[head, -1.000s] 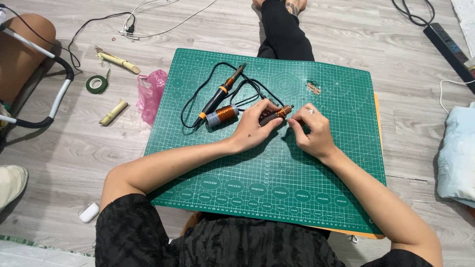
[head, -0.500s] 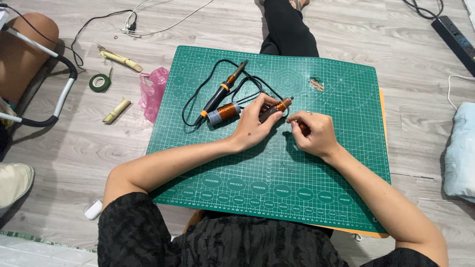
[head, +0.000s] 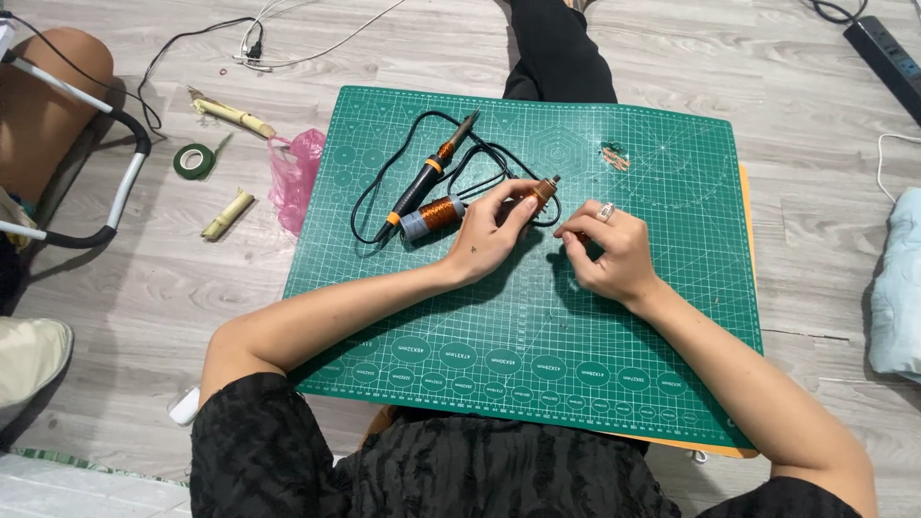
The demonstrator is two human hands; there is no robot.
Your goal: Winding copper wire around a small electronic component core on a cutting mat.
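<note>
On the green cutting mat (head: 537, 384) my left hand (head: 491, 233) grips a small copper-wound coil on a rod (head: 539, 192), its tip pointing up and right. My right hand (head: 607, 251) sits just right of it, fingers pinched together, apparently on a thin wire that is too fine to see; a ring shows on one finger. A copper wire spool (head: 432, 215) lies by my left hand, touching a black and orange soldering iron (head: 429, 176) whose black cord loops over the mat.
A small brown scrap (head: 614, 157) lies on the mat's upper right. On the wood floor to the left are a pink plastic bag (head: 295, 177), a green tape roll (head: 193, 160), bamboo pieces (head: 228, 213) and cables. A power strip (head: 887, 58) lies top right; light blue cloth (head: 900, 288) at right.
My right hand has drawn away from the coil, moving right and down a little, while my left hand keeps holding the coil in place.
</note>
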